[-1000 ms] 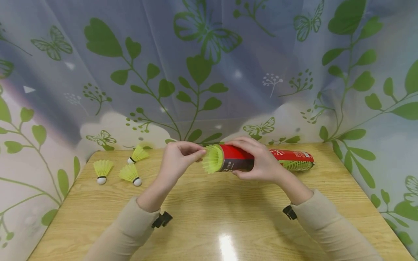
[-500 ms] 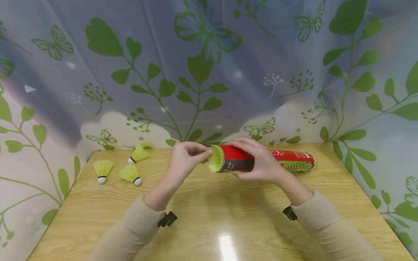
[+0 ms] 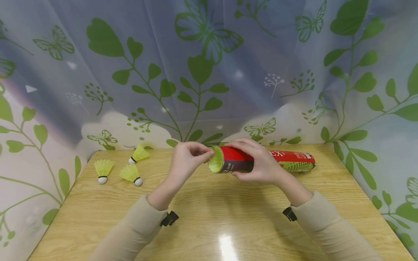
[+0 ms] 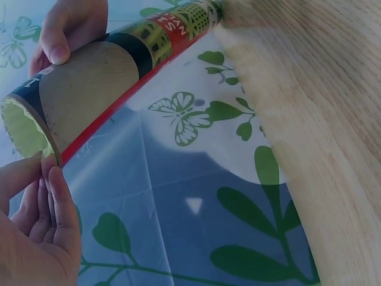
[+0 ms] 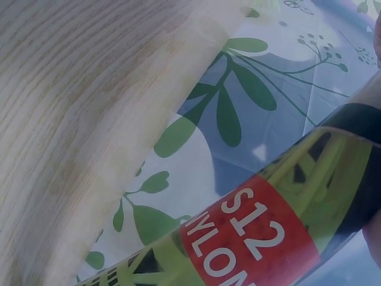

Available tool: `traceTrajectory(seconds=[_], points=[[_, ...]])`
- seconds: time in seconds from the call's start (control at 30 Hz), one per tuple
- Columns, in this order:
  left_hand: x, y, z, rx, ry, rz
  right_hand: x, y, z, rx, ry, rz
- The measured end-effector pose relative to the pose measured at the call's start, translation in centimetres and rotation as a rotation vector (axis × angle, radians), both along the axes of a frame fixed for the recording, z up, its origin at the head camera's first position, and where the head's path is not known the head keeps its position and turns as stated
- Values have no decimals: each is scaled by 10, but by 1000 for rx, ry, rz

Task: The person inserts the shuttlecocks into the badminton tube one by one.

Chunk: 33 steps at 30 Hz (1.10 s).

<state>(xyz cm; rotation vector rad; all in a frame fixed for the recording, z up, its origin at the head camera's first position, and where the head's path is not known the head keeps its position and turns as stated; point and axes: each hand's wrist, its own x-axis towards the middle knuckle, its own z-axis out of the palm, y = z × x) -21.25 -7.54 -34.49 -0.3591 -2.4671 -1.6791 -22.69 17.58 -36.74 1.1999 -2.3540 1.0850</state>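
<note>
A red and dark shuttlecock tube (image 3: 238,154) lies across the far part of the table, its mouth facing left. My right hand (image 3: 262,163) grips it around the middle of its left half. Just inside the mouth sits a yellow shuttlecock (image 3: 215,163), only its skirt edge showing; its cork is hidden. With thumb and fingertips, my left hand (image 3: 186,159) pinches that skirt edge at the rim, as the left wrist view also shows. The right wrist view has the tube's printed side (image 5: 256,226) close up, with little of the right hand visible.
Three yellow shuttlecocks lie loose at the far left: one at the outside (image 3: 103,170), one nearer the middle (image 3: 131,174), one behind (image 3: 139,154). A patterned curtain (image 3: 209,90) hangs along the back edge of the wooden table (image 3: 209,217).
My left hand has moved right, and the shuttlecock it pinches has gone from sticking out of the tube to lying almost flush with the rim. The right hand has stayed in place.
</note>
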Motion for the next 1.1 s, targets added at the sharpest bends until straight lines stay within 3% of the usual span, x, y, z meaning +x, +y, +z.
traceTrajectory(seconds=[0.2, 0.57, 0.9, 1.1], points=[[-1, -1, -1, -9, 8, 0, 0, 0, -1, 3, -5, -12], [1, -10, -3, 81, -31, -2, 0, 0, 0, 0, -14, -7], [1, -10, -3, 27, -1, 11, -1, 0, 0, 5, -22, -9], [2, -4, -2, -12, 62, 22, 0, 0, 0, -4, -17, -6]])
